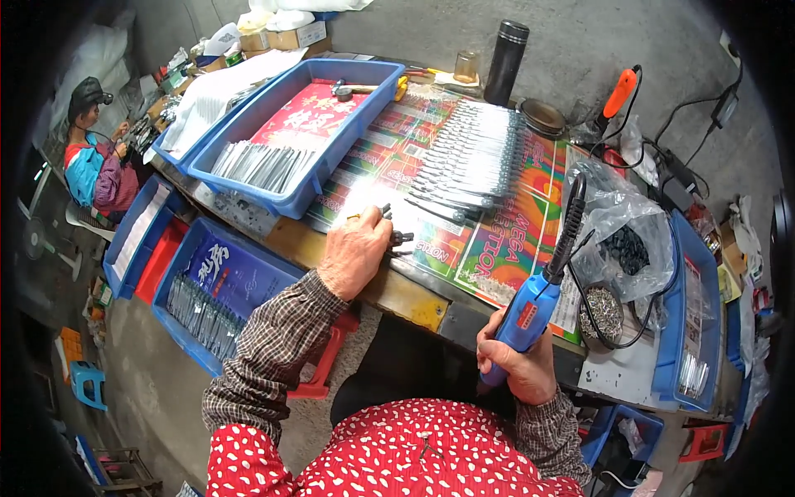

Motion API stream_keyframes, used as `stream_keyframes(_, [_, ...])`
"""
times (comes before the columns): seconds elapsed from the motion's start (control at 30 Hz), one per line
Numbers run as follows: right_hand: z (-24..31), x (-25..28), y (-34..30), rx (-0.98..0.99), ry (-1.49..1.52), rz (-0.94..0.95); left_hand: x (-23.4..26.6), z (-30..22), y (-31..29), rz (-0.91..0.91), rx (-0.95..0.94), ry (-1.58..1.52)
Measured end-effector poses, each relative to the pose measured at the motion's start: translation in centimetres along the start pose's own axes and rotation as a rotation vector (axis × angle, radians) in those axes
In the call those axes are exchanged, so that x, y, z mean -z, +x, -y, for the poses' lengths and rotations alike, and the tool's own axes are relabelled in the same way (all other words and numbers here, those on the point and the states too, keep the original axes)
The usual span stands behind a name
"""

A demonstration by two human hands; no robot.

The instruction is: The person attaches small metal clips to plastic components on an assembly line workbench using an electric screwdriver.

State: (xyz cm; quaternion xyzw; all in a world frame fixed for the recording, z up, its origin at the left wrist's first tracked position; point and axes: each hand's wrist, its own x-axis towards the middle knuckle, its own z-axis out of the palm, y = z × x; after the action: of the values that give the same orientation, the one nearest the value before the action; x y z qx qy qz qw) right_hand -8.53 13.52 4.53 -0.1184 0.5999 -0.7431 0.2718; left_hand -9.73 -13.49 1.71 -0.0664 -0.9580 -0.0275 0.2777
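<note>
My right hand (522,361) is wrapped around a blue electric screwdriver (528,315), whose coiled dark cable (573,217) rises from its upper end. At the table's front edge my left hand (356,253) is closed, with small black pieces (401,239) showing at its fingertips; their exact kind is hard to make out. Beyond it, a long row of thin silvery metal strips with dark ends (472,157) lies side by side on a colourful printed sheet (505,257).
A blue tray (302,186) holding metal strips and a hammer stands left of the row. Lower left is another blue bin (186,340) of strips. On the right are a bowl of screws (602,315), a plastic bag with black parts (625,248) and a black flask (507,62). Another person (99,157) sits far left.
</note>
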Motion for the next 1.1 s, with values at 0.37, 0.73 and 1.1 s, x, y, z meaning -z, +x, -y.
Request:
stream_keyframes(0.37, [0.0,-0.2,-0.1,-0.009,-0.026,-0.049,0.5,1.6,-0.1,0.093,0.16,-0.017])
stream_keyframes(0.73, [-0.2,-0.1,-0.1,-0.005,-0.005,-0.049,0.3,3.1,1.4,0.205,0.222,-0.131])
stream_keyframes(1.1, [-0.1,-0.2,-0.1,0.004,0.042,-0.05,-0.5,3.7,1.3,0.21,0.215,-0.246])
